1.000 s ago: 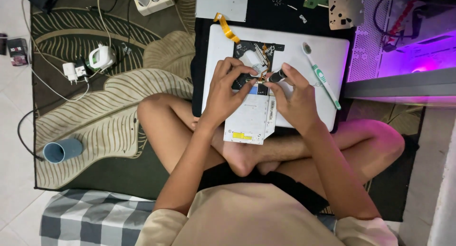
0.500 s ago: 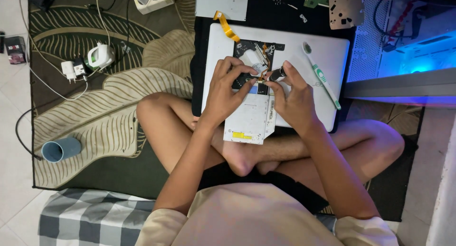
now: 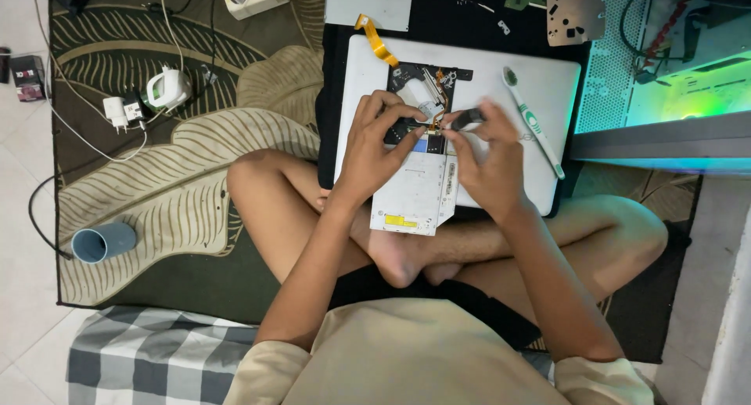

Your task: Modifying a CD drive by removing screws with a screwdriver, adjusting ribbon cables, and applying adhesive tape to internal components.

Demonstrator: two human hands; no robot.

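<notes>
Home floor: leaf-patterned rug (image 3: pixel 180 194), chargers (image 3: pixel 125 109)
</notes>
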